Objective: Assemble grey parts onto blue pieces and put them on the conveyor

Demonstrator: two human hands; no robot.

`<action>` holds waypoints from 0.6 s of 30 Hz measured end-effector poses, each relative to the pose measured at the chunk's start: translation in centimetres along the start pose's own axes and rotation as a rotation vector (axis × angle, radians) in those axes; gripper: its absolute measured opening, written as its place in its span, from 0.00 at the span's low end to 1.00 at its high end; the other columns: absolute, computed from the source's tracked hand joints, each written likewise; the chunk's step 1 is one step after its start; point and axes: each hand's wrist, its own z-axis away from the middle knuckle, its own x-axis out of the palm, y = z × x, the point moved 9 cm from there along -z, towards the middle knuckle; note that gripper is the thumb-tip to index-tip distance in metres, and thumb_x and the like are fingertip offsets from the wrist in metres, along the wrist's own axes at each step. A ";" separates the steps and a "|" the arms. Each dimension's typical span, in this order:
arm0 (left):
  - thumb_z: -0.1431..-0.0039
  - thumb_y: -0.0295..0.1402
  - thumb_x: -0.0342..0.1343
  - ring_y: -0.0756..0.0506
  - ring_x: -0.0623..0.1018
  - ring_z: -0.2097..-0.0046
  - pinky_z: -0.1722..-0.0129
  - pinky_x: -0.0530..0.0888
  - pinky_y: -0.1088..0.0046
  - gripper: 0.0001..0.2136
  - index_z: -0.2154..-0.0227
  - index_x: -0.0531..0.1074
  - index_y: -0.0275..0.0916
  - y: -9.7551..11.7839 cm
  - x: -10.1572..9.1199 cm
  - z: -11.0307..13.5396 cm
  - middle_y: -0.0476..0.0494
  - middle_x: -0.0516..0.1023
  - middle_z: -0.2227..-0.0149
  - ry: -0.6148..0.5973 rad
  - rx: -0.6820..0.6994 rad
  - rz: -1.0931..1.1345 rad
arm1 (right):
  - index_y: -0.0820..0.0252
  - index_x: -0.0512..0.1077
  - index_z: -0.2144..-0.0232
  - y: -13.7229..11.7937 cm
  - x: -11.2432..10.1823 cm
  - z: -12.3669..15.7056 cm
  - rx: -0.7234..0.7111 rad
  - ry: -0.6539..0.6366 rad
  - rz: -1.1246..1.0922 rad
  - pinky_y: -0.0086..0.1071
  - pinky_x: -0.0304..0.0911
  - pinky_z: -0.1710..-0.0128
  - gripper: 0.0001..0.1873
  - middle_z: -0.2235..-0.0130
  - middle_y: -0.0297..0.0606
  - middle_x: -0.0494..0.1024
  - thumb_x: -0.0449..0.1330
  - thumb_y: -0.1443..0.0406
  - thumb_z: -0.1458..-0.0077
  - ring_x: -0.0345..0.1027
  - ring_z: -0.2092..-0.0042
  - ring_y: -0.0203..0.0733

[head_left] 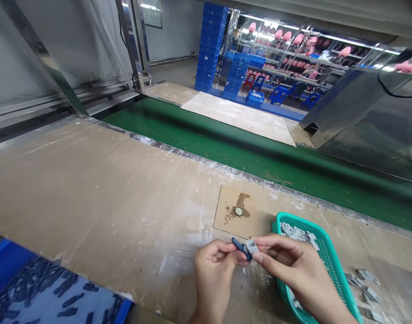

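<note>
My left fingers [222, 245] pinching a dark blue piece [238, 244], my right fingers [265, 241] holding a grey piece [252, 247] against it, green basket [332, 256] just right of them, cardboard [226, 200] beyond on the counter [125, 189].

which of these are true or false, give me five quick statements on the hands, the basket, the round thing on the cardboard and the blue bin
1. The left hand grips a dark blue piece. True.
2. The right hand is inside the green basket. False: it pinches a light grey piece, close to the left hand.
3. Grey parts lie in the green basket. True.
4. The small round object lies on the green belt. False: it is on the square of cardboard.
5. The blue bin at lower left holds dark parts. True.
</note>
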 end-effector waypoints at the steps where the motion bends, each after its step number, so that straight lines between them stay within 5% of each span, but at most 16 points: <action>1: 0.61 0.30 0.67 0.47 0.76 0.77 0.76 0.75 0.77 0.09 0.82 0.71 0.35 0.4 0.0 0.0 0.46 0.75 0.81 0.002 0.022 -0.038 | 0.57 0.78 0.72 0.0 0.0 0.0 -0.005 0.003 -0.002 0.36 0.72 0.67 0.11 0.69 0.43 0.81 0.68 0.60 0.62 0.75 0.68 0.48; 7: 0.58 0.28 0.62 0.46 0.76 0.76 0.74 0.75 0.76 0.04 0.83 0.74 0.37 2.7 0.2 0.1 0.46 0.75 0.81 0.045 0.162 -0.203 | 0.58 0.78 0.72 -0.4 0.5 -0.1 -0.045 -0.015 -0.028 0.36 0.72 0.66 0.11 0.69 0.42 0.81 0.67 0.60 0.61 0.75 0.67 0.46; 11: 0.59 0.31 0.63 0.46 0.76 0.76 0.73 0.76 0.77 0.04 0.83 0.74 0.38 2.2 0.4 -1.1 0.46 0.76 0.80 -0.006 0.163 -0.288 | 0.59 0.77 0.71 -0.5 0.3 -0.2 -0.091 0.028 -0.001 0.34 0.71 0.66 0.10 0.69 0.41 0.80 0.66 0.61 0.59 0.75 0.67 0.45; 16: 0.74 0.40 0.69 0.41 0.78 0.72 0.69 0.77 0.74 0.17 0.78 0.77 0.37 0.6 -2.5 -2.4 0.42 0.78 0.75 0.042 0.005 -0.417 | 0.62 0.78 0.69 0.7 1.1 -1.5 -0.070 -0.024 -0.008 0.32 0.69 0.66 0.13 0.70 0.39 0.81 0.66 0.62 0.59 0.74 0.68 0.43; 18: 0.67 0.45 0.67 0.41 0.78 0.66 0.67 0.77 0.74 0.21 0.68 0.77 0.38 1.6 -4.0 -2.4 0.43 0.79 0.69 0.043 0.065 -0.526 | 0.63 0.78 0.69 1.6 -0.5 -3.4 -0.056 0.028 0.061 0.31 0.68 0.69 0.14 0.72 0.37 0.80 0.67 0.62 0.61 0.74 0.69 0.42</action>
